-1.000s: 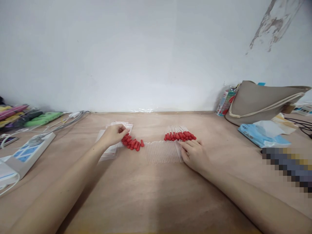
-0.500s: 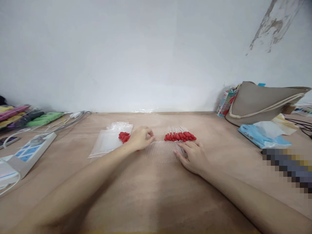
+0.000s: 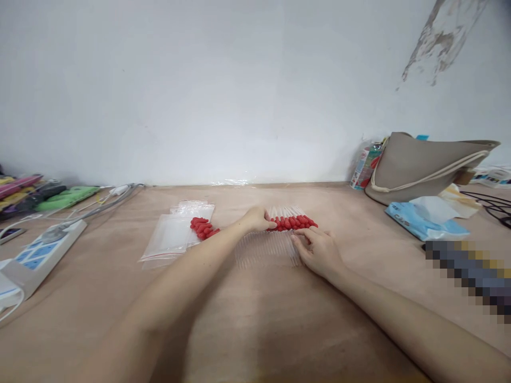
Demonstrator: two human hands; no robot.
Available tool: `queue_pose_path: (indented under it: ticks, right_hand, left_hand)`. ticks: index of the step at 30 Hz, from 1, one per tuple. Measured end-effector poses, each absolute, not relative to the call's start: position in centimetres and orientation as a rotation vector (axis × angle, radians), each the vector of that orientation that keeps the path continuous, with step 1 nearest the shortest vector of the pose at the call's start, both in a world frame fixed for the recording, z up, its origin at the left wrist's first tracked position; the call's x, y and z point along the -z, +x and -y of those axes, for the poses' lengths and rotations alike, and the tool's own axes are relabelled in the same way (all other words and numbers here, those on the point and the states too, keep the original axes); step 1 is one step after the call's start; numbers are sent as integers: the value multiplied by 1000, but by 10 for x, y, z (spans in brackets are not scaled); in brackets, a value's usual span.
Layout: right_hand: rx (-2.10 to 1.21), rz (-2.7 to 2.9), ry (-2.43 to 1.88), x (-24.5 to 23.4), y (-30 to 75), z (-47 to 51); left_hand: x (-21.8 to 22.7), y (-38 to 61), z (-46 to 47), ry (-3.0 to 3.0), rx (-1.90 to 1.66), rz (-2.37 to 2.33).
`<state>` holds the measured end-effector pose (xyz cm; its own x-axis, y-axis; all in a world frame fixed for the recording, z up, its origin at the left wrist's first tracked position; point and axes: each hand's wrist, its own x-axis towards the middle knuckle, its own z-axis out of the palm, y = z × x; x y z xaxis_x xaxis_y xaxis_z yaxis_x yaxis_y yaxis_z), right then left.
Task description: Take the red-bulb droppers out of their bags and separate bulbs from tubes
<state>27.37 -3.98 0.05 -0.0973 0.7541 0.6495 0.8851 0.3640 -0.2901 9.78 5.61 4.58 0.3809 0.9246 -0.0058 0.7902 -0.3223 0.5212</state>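
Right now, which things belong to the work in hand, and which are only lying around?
Probably in use:
- loose red pieces
- clear tubes
- red-tipped tubes
- plastic bags, perhaps

Apparently lying around:
- power strip
- grey bag
- tissue pack

Whether anything is held by the left hand (image 3: 268, 219) cannot be made out, the tubes (image 3: 267, 250) are partly covered by the right hand (image 3: 318, 248), the left forearm (image 3: 183, 271) is blurred and cut off below, and the dark object (image 3: 467, 268) at right is obscured by pixelation.
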Motion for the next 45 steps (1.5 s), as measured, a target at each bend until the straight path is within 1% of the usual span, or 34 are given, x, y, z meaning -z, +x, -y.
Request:
queue_pose_path:
  ticks: [5, 11, 13, 14, 17, 21, 24, 31, 36, 40, 45]
  right_hand:
    - [240, 1848, -1419, 0, 274, 39]
    - [298, 1738, -1307, -4, 274, 41]
    - [383, 1711, -1222, -7, 272, 45]
    - [429, 1714, -1168, -8, 270, 48]
    - [523, 1817, -991, -11, 263, 59]
    - [484, 2107, -850, -13, 251, 72]
    - [375, 2278, -842, -13, 244, 77]
    - [127, 2354, -862, -11, 233, 82]
    - [77, 2384, -788, -12, 230, 86]
    - [88, 2375, -719, -16, 229, 88]
    - [312, 2342, -612, -13, 228, 88]
  left_hand:
    - [-51, 96, -52, 2191, -513, -1590]
    - [-62, 61, -19, 2222, -863, -1690]
    - [-58, 43, 5, 2270, -928, -1607]
    - [-54, 34, 18, 2351, -1011, -1485]
    - [-37, 11, 50, 2620, -1088, -1193]
    - [-17, -3, 68, 2766, -1149, -912]
    - [-10, -3, 71, 2761, -1097, -881]
    - [-13, 8, 75, 2768, -1033, -858]
    - [-18, 19, 78, 2940, -740, -902]
    - [-17, 23, 79, 3083, -602, -915]
    - [-22, 19, 84, 3090, -494, -881]
